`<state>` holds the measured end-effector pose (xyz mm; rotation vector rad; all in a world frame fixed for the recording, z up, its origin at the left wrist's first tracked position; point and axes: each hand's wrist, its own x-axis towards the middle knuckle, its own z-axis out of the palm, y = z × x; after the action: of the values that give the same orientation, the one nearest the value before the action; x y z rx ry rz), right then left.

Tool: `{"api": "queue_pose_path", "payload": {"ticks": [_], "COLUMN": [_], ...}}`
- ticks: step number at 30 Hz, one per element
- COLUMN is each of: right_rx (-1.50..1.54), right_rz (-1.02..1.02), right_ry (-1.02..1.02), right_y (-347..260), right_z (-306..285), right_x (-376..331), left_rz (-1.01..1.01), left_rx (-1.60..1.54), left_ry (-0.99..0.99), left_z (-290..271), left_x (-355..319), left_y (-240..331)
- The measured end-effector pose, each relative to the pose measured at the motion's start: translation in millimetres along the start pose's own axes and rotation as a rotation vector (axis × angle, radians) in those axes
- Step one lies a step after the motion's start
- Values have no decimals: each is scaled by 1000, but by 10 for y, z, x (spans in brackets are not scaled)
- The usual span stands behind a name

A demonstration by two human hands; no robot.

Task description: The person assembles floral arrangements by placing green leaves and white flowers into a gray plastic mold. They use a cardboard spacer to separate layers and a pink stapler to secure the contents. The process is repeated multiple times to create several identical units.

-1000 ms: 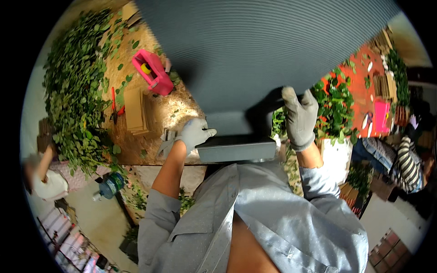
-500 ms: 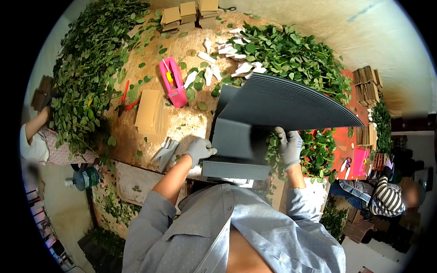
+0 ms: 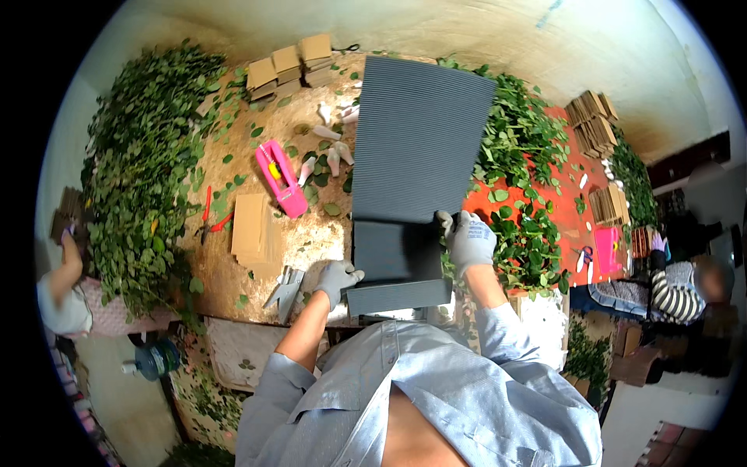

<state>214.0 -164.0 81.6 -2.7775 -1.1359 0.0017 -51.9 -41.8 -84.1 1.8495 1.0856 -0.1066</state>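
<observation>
A long dark grey corrugated sheet [image 3: 420,140] stretches away from me over the table, wider at its far end. Its near part forms a shadowed, trough-like bend [image 3: 393,253] with a raised front lip [image 3: 401,297]. My left hand [image 3: 337,282], in a grey glove, is closed at the left edge of this near part, thumb against it. At the right edge, my gloved right hand [image 3: 471,240] has its thumb and fingers closed on the sheet's side. Some fingertips of both hands are hidden. Grey metal pieces [image 3: 285,292] lie beside my left hand.
Left of the sheet are a stack of tan cardboard [image 3: 253,229], a pink tape dispenser [image 3: 282,179] and red-handled cutters [image 3: 218,224]. Leafy stems [image 3: 148,156] heap at far left, more [image 3: 525,241] at right. Co-workers are at the left and right [image 3: 677,292].
The corrugated sheet has swung from a curved slant toward the right to stretching straight away from me. Both hands stay at its near edges. My view has shifted slightly.
</observation>
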Motion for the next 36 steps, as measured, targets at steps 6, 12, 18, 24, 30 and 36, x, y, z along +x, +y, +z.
{"api": "queue_pose_path", "payload": {"ticks": [6,12,18,24,30,36], "right_rx": [-33,42,3,-127,-101,110], "right_rz": [-28,-162,-746,-788,-821,-607], "right_ry": [69,23,-343,-492,-458,-328], "right_y": [-72,-356,-611,-561,-610,-636], "right_z": [-77,-369,-17,726,825,1041], "right_x": [-14,-138,-169,-6,14,-49], "left_rz": [79,42,93,67,24,43], "left_rx": [101,208,149,85,115,311], "left_ry": [40,17,-14,-17,-48,-66], "left_z": [-160,-264,-227,-165,-237,-685], "left_x": [-202,-238,-163,-119,-94,-268], "left_y": [261,270,252,132,156,928]}}
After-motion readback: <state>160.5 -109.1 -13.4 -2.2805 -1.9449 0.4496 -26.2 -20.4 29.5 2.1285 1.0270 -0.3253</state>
